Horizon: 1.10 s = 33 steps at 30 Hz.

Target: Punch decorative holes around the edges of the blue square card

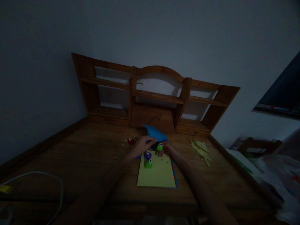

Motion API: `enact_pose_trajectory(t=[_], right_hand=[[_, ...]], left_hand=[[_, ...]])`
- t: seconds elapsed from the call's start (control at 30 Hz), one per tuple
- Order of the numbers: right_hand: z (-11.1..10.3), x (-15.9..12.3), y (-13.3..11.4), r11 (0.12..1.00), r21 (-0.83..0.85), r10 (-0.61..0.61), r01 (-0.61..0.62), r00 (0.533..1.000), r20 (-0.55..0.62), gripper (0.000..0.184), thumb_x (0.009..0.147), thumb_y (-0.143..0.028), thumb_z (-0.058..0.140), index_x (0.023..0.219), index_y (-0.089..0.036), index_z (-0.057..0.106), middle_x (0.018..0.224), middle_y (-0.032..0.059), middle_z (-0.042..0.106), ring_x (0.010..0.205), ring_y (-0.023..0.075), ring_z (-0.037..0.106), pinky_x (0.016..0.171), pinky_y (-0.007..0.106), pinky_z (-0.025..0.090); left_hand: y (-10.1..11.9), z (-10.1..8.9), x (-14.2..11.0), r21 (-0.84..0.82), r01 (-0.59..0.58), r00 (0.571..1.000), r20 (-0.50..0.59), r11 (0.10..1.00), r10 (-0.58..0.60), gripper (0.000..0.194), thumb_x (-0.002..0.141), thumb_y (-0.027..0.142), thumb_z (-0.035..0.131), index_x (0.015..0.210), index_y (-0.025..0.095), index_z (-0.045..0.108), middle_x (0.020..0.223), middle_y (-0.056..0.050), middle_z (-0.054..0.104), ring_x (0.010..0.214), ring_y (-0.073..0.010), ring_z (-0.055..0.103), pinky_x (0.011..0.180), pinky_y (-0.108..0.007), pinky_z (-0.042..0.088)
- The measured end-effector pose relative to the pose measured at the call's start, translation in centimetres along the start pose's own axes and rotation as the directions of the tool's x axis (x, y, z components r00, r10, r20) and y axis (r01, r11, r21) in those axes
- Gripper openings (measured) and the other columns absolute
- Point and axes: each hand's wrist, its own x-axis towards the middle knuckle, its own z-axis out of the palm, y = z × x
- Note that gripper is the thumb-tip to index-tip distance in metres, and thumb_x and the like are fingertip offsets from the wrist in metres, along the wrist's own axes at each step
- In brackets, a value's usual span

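Note:
My left hand (142,144) pinches the edge of a blue paper sheet (154,133) that curls up above the desk. My right hand (167,147) is closed round a small green craft punch (159,146) set against that sheet. Just below them a purple punch (147,154) and another green punch (148,163) stand on the top of a yellow sheet (157,175), which lies over a stack of coloured paper. A red punch (130,141) sits on the desk to the left of my left hand.
The wooden desk (82,156) carries an empty shelf hutch (154,97) at the back. Punched yellow paper strips (201,149) lie at the right. Small paper dots are scattered near the red punch. A white cable (48,177) loops at the front left. A chair (256,146) stands beyond the right edge.

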Motion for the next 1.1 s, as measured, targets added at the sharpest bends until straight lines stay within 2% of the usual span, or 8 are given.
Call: enact_pose_trajectory(t=[0.13, 0.27, 0.37, 0.57, 0.73, 0.83, 1.0, 1.1], right_hand=[[0.1, -0.2, -0.4, 1.000, 0.005, 0.006, -0.006, 1.000, -0.014, 0.033, 0.085, -0.047, 0.057, 0.079, -0.016, 0.068, 0.067, 0.0078, 0.073, 0.058, 0.0213, 0.067, 0.060, 0.032, 0.052], [0.2, -0.5, -0.7, 1.000, -0.005, -0.007, 0.007, 1.000, -0.020, 0.037, 0.087, -0.048, 0.056, 0.074, -0.016, 0.068, 0.067, 0.0080, 0.073, 0.059, 0.0214, 0.067, 0.060, 0.032, 0.052], [0.2, -0.5, -0.7, 1.000, -0.005, -0.028, 0.028, 0.999, -0.018, 0.036, 0.088, -0.047, 0.056, 0.074, -0.016, 0.068, 0.068, 0.0079, 0.073, 0.060, 0.0208, 0.067, 0.062, 0.031, 0.052], [0.1, -0.2, -0.2, 0.999, 0.015, -0.039, 0.040, 0.999, -0.011, 0.035, 0.087, -0.048, 0.056, 0.080, -0.015, 0.068, 0.068, 0.0071, 0.072, 0.059, 0.0208, 0.067, 0.061, 0.031, 0.052], [0.0, -0.1, 0.1, 0.997, 0.067, -0.019, 0.024, 0.998, -0.066, 0.031, 0.084, -0.046, 0.060, 0.080, -0.016, 0.068, 0.069, 0.0073, 0.072, 0.060, 0.0214, 0.067, 0.063, 0.033, 0.053], [-0.2, -0.1, 0.2, 0.992, 0.119, -0.015, 0.031, 0.991, -0.132, 0.028, 0.083, -0.044, 0.059, 0.086, -0.017, 0.069, 0.074, 0.0067, 0.073, 0.064, 0.0211, 0.069, 0.066, 0.034, 0.055], [-0.7, 0.1, -0.3, 0.944, 0.327, 0.030, 0.049, 0.973, -0.230, 0.028, 0.078, -0.043, 0.062, 0.088, -0.018, 0.069, 0.071, 0.0060, 0.072, 0.059, 0.0192, 0.066, 0.059, 0.030, 0.054], [-1.0, 0.2, -0.7, 0.927, 0.360, 0.003, 0.102, 0.960, -0.280, 0.028, 0.074, -0.045, 0.066, 0.081, -0.019, 0.067, 0.064, 0.0041, 0.068, 0.053, 0.0163, 0.061, 0.054, 0.027, 0.051]], left_hand=[[0.5, -0.2, -0.2, 0.012, 0.017, 1.000, -0.012, 1.000, -0.017, 0.039, 0.095, 0.047, 0.050, 0.088, 0.020, 0.077, 0.082, -0.005, 0.074, 0.074, -0.0202, 0.062, 0.071, -0.030, 0.044], [0.6, -0.3, -0.3, 0.018, 0.033, 0.999, -0.008, 0.999, -0.032, 0.042, 0.094, 0.048, 0.050, 0.079, 0.019, 0.076, 0.073, -0.003, 0.071, 0.067, -0.0190, 0.059, 0.065, -0.029, 0.040], [0.7, -0.3, -0.3, 0.080, 0.025, 0.999, -0.022, 0.996, -0.023, 0.044, 0.095, 0.047, 0.049, 0.075, 0.018, 0.075, 0.068, -0.003, 0.068, 0.064, -0.0185, 0.057, 0.063, -0.029, 0.038], [1.3, -0.3, -0.6, 0.310, -0.021, 1.000, 0.004, 0.951, 0.021, 0.035, 0.097, 0.038, 0.050, 0.082, 0.021, 0.077, 0.077, -0.006, 0.070, 0.076, -0.0205, 0.061, 0.071, -0.030, 0.041], [1.7, -0.4, -0.8, 0.340, -0.055, 0.998, 0.012, 0.939, 0.054, 0.032, 0.097, 0.033, 0.050, 0.086, 0.021, 0.077, 0.080, -0.006, 0.070, 0.080, -0.0195, 0.062, 0.073, -0.029, 0.043], [1.6, -0.3, -0.6, 0.297, -0.039, 0.996, -0.063, 0.954, 0.060, 0.028, 0.096, 0.031, 0.052, 0.090, 0.021, 0.078, 0.083, -0.006, 0.072, 0.080, -0.0190, 0.064, 0.074, -0.028, 0.045], [0.3, 0.1, 0.0, 0.049, 0.108, 0.959, -0.269, 0.993, -0.091, 0.022, 0.090, 0.034, 0.062, 0.095, 0.022, 0.078, 0.094, -0.007, 0.076, 0.081, -0.0203, 0.068, 0.073, -0.029, 0.049], [-0.4, 0.2, 0.3, -0.149, 0.158, 0.943, -0.269, 0.976, -0.194, 0.021, 0.086, 0.034, 0.066, 0.093, 0.019, 0.079, 0.092, -0.007, 0.077, 0.084, -0.0226, 0.070, 0.075, -0.031, 0.051]])
